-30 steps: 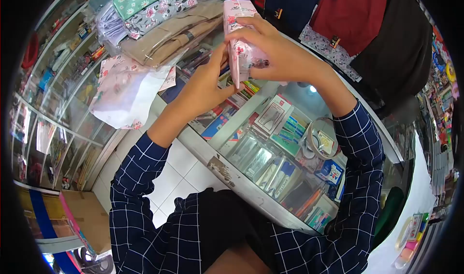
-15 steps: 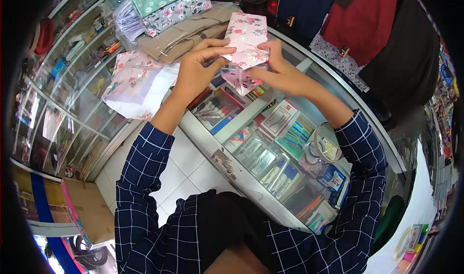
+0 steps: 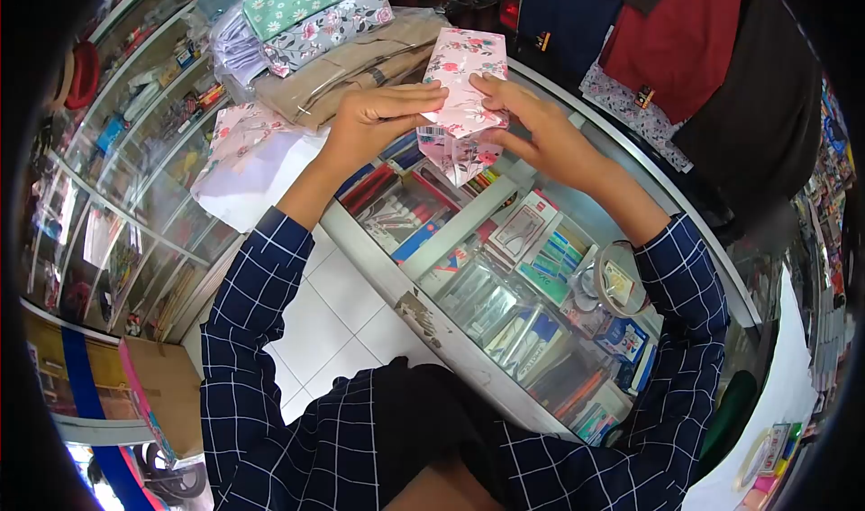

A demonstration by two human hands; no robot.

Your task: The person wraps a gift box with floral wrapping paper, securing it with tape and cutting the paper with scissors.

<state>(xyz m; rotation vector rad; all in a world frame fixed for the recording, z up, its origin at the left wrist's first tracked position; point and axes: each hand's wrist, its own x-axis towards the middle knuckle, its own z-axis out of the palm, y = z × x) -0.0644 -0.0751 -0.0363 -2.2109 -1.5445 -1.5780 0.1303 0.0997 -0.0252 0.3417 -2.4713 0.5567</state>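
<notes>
A box-shaped package [image 3: 464, 56] in pink floral wrapping paper stands on the glass counter, between my two hands. The straightened fingers of my left hand [image 3: 383, 114] press along its left edge, fingertips on the paper. My right hand [image 3: 545, 128] grips the right side, with fingers over the top and the thumb lower, by the near end. More of the same print, with a barcode, shows just below that near end. Left of my left hand lies a loose piece of the floral paper [image 3: 241, 132], its white back partly turned up.
Under the counter glass are boxes, pens and other stationery [image 3: 550, 268]. Bagged brown clothing [image 3: 360, 60] and folded floral pouches [image 3: 329, 24] are stacked behind. Dark and red garments [image 3: 671, 51] hang at the back right. A glass display cabinet [image 3: 117, 168] stands left.
The package has shifted slightly right and nearer. My left fingers have straightened from a pinch to lie along its edge, and my right fingers have moved further over its top.
</notes>
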